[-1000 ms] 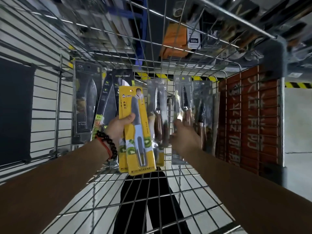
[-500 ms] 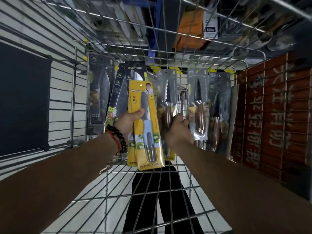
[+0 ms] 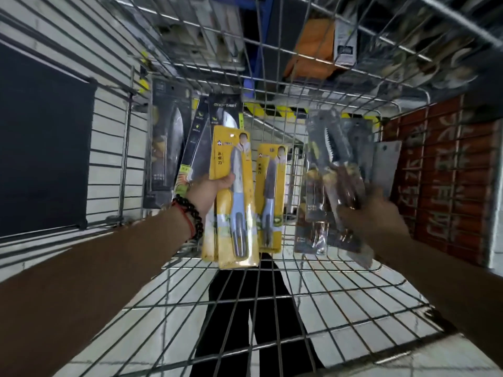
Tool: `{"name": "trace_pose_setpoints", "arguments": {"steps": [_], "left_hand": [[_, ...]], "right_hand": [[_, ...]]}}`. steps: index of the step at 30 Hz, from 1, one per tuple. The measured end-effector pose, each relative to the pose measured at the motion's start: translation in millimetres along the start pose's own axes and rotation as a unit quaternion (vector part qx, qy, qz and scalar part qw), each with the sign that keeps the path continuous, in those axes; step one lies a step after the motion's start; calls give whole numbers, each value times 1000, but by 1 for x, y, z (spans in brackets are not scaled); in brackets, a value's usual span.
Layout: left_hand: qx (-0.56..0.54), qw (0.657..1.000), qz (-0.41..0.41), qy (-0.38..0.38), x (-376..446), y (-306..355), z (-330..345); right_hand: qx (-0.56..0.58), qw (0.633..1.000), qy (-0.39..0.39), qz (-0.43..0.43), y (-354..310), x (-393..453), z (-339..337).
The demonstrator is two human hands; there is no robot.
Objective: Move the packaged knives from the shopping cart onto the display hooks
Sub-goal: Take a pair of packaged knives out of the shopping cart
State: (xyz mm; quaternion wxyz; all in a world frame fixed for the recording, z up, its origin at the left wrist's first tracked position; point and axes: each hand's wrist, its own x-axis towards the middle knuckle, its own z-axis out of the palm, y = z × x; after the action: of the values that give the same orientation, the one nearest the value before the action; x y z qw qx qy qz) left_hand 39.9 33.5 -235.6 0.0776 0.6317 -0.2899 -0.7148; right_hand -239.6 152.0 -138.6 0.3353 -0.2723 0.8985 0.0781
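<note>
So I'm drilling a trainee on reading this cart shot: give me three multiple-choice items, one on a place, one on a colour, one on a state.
1. Where does the second yellow knife pack stand?
A. against the cart's far wire wall
B. flat on the floor
C. in the right hand

2. What colour is the pack in the left hand?
A. red
B. yellow
C. white

3. What is the right hand doing?
A. hanging idle
B. pressing flat on the cart floor
C. gripping clear-packed wooden-handled knives

Answers: 1 A, the second yellow knife pack leans upright on the wire wall; 2 B, the left hand holds a yellow pack; 3 C, the right hand clutches the wooden-handled knives.
</note>
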Motion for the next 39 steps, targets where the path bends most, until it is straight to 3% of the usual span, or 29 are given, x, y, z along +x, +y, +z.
{"name": "trace_pose_setpoints", "arguments": {"steps": [3,5,8,10,13,15,17,23,27,29,32,39], "left_hand": [[11,1000,-15,12,-1,1,0],[0,1000,-16,20,1,-3,0],[-13,1000,-7,16,3,-6,1],[-15,1000,-9,11,3,-6,4],[-27,999,-17,-14,3,-9,9],[-26,999,-13,-16,-5,-4,14],[-26,999,-13,-13,-14,1,17],[-41,999,-10,2,-29,10,20],[-47,999,4,10,-39,22,24],[-42,999,-15,11,-34,21,24],[-24,999,-13,19,-22,16,28],[22,999,-39,31,-12,21,62]], "right_hand": [[-129,991,-6,-17,-2,3,2],[-224,972,35,-58,-11,3,8],[-230,953,80,-182,-31,0,24],[-185,954,5,-237,-52,-2,42],[-71,982,-111,-135,-86,-6,83],[-2,994,-91,-53,-99,-8,110],[-10,999,-38,-24,-102,-9,128],[51,998,-23,4,-91,-5,125],[103,991,-28,-85,-84,-3,99],[201,974,-61,-90,-81,-3,78],[360,917,-140,-98,-82,-5,53],[507,811,-252,-147,-96,-8,54]]}}
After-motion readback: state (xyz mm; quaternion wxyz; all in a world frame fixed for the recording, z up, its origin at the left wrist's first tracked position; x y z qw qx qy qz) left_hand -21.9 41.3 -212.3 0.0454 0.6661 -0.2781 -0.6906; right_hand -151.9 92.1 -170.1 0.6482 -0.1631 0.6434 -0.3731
